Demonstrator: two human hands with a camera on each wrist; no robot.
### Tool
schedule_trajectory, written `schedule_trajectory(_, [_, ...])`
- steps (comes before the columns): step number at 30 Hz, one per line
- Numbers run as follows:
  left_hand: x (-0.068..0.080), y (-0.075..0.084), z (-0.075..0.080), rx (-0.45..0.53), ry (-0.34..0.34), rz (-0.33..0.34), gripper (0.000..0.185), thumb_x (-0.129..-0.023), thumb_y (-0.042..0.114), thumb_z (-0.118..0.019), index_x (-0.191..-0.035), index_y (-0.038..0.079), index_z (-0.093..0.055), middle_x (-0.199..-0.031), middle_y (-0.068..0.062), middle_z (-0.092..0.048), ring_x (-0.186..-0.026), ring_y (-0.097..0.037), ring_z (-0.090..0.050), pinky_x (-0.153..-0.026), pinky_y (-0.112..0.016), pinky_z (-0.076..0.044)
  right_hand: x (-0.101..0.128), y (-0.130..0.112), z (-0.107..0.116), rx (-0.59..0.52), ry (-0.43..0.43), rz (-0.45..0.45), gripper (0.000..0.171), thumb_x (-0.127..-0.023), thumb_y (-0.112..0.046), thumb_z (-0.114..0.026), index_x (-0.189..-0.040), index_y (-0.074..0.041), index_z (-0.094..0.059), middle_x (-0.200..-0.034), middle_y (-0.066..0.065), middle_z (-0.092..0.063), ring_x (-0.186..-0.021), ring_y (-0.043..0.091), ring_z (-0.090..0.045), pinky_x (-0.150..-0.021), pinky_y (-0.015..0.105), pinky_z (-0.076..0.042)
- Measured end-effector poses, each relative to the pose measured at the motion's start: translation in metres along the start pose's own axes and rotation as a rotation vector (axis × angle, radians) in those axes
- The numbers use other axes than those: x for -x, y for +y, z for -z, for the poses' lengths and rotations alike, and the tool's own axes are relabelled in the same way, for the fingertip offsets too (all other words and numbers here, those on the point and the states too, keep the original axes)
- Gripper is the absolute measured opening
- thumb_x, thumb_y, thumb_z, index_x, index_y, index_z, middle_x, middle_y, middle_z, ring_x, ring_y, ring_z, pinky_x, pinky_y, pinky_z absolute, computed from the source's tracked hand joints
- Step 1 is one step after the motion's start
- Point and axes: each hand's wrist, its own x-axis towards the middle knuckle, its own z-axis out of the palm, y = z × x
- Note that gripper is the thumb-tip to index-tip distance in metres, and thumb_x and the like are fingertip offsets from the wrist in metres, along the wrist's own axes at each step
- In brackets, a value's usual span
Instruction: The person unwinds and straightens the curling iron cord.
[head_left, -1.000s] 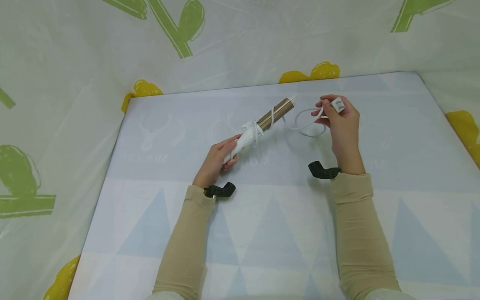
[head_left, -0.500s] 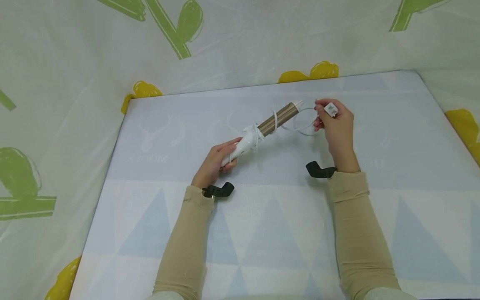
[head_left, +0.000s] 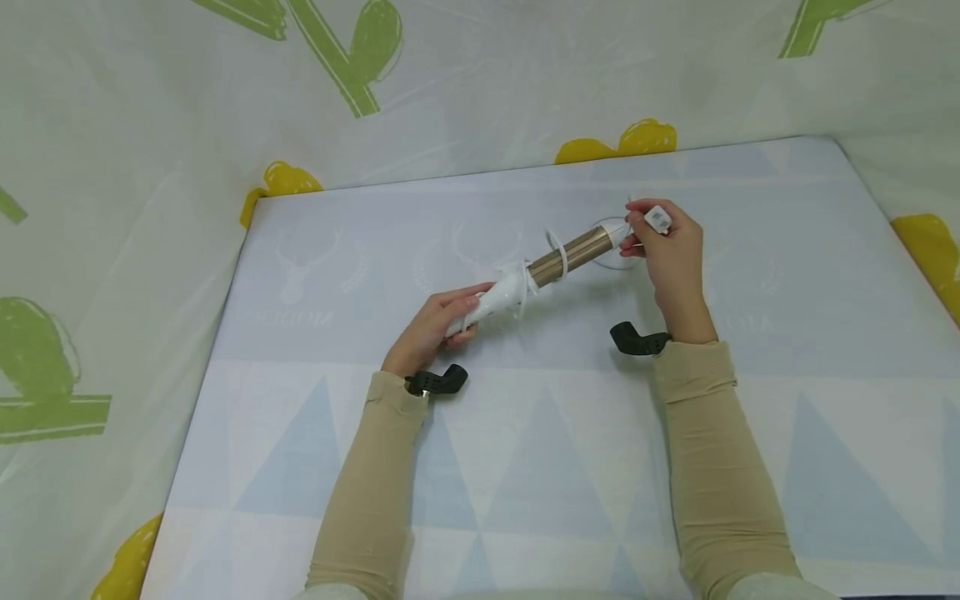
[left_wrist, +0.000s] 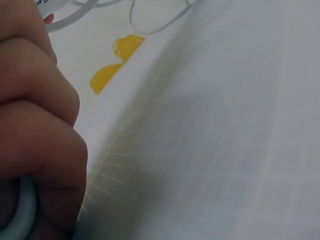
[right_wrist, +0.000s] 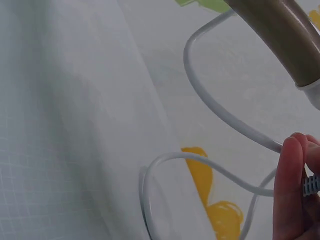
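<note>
cord looping onto the curler

from my seat i see a pale blue mat with triangles, ringed by a white sheet printed with green and yellow shapes. a curler hangs above the mat's far middle, white handle at the left, bronze barrel pointing right and far. my left hand has its fingers curled round the handle end. my right hand sits just past the barrel tip, fingers pinching the white plug with a stretch of cord. a few turns of cord lie round the handle and barrel, and a slack loop hangs beside the tip; the right wrist view shows that loop loose and open.

my worry is that the slack loop could slide off the smooth barrel tip if the right hand lets tension drop, and the turns nearer the handle could loosen with it. the plug could also slip from a light pinch.

faint white printing on the mat, deer heads and a word beside the left hand, is too pale to read.
</note>
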Motion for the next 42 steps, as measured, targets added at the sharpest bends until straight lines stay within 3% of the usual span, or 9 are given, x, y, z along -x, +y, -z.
schedule_trajectory(6, [0.001, 0.003, -0.001, -0.115, -0.033, 0.0, 0.032, -0.092, 0.028, -0.049, -0.123, 0.022, -0.056, -0.059, -0.006, -0.042, -0.047, -0.013, -0.032, -0.045, -0.022, -0.027, 0.013, -0.017, -0.011, 0.163, 0.028, 0.042, 0.025, -0.082, -0.024, -0.065, -0.103, -0.01, -0.064, -0.097, 0.009, -0.057, -0.071, 0.018, -0.055, -0.059, 0.02, -0.049])
schedule_trajectory(10, [0.001, 0.005, -0.001, -0.165, -0.04, 0.015, 0.032, -0.091, 0.033, -0.051, -0.121, 0.026, -0.057, -0.061, -0.006, -0.046, -0.047, -0.013, -0.034, -0.046, -0.021, -0.031, 0.013, -0.016, -0.01, 0.17, 0.03, 0.038, 0.024, -0.083, -0.025, -0.064, -0.102, -0.012, -0.065, -0.096, 0.007, -0.06, -0.071, 0.016, -0.057, -0.059, 0.02, -0.046])
schedule_trajectory(19, [-0.005, -0.007, 0.003, -0.232, -0.061, 0.034, 0.032, -0.087, 0.039, -0.055, -0.118, 0.03, -0.059, -0.061, -0.008, -0.046, -0.047, -0.017, -0.035, -0.046, -0.022, -0.032, 0.0, -0.003, 0.001, -0.004, -0.01, 0.011, 0.027, -0.079, -0.018, -0.068, -0.103, -0.006, -0.064, -0.098, 0.011, -0.06, -0.064, 0.023, -0.06, -0.061, 0.025, -0.051])
schedule_trajectory(22, [-0.009, -0.014, 0.004, -0.256, -0.058, 0.033, 0.035, -0.084, 0.045, -0.056, -0.117, 0.033, -0.059, -0.059, -0.008, -0.044, -0.046, -0.017, -0.035, -0.044, -0.022, -0.031, 0.01, -0.017, -0.005, 0.014, -0.003, 0.02, 0.028, -0.079, -0.019, -0.068, -0.102, -0.004, -0.063, -0.098, 0.012, -0.059, -0.063, 0.02, -0.059, -0.061, 0.024, -0.051])
schedule_trajectory(24, [-0.01, -0.015, 0.004, -0.274, -0.059, 0.038, 0.036, -0.083, 0.048, -0.057, -0.116, 0.034, -0.059, -0.057, -0.007, -0.043, -0.045, -0.017, -0.035, -0.043, -0.023, -0.03, -0.001, -0.003, 0.002, -0.032, -0.002, 0.024, 0.029, -0.077, -0.019, -0.07, -0.102, -0.004, -0.064, -0.098, 0.011, -0.059, -0.062, 0.021, -0.059, -0.059, 0.024, -0.051])
schedule_trajectory(26, [-0.008, -0.01, 0.002, -0.293, -0.062, 0.052, 0.035, -0.084, 0.047, -0.056, -0.117, 0.035, -0.059, -0.055, -0.007, -0.042, -0.044, -0.016, -0.035, -0.043, -0.023, -0.03, 0.003, -0.009, -0.001, 0.026, 0.018, 0.034, 0.032, -0.078, -0.022, -0.069, -0.103, -0.004, -0.063, -0.1, 0.013, -0.058, -0.064, 0.023, -0.059, -0.06, 0.026, -0.051])
schedule_trajectory(29, [-0.004, 0.0, -0.003, -0.31, -0.068, 0.073, 0.03, -0.087, 0.041, -0.055, -0.116, 0.035, -0.059, -0.054, -0.005, -0.042, -0.045, -0.016, -0.036, -0.044, -0.022, -0.03, -0.001, -0.006, 0.003, -0.006, 0.026, 0.024, 0.031, -0.076, -0.02, -0.07, -0.102, -0.004, -0.064, -0.099, 0.013, -0.059, -0.064, 0.023, -0.059, -0.059, 0.026, -0.051])
schedule_trajectory(32, [-0.001, 0.007, -0.005, -0.318, -0.07, 0.078, 0.028, -0.088, 0.037, -0.054, -0.116, 0.035, -0.059, -0.054, -0.005, -0.042, -0.045, -0.016, -0.035, -0.044, -0.022, -0.03, 0.014, -0.027, -0.006, 0.0, 0.034, 0.015, 0.029, -0.077, -0.019, -0.069, -0.1, -0.003, -0.064, -0.096, 0.013, -0.058, -0.061, 0.018, -0.057, -0.059, 0.023, -0.051])
schedule_trajectory(42, [-0.013, -0.016, 0.001, -0.357, -0.014, 0.048, 0.037, -0.081, 0.056, -0.053, -0.115, 0.041, -0.058, -0.062, -0.008, -0.051, -0.046, -0.018, -0.04, -0.042, -0.025, -0.033, 0.019, -0.036, -0.01, 0.008, 0.035, 0.041, 0.029, -0.077, -0.02, -0.069, -0.099, -0.003, -0.064, -0.093, 0.012, -0.057, -0.06, 0.016, -0.052, -0.057, 0.02, -0.049])
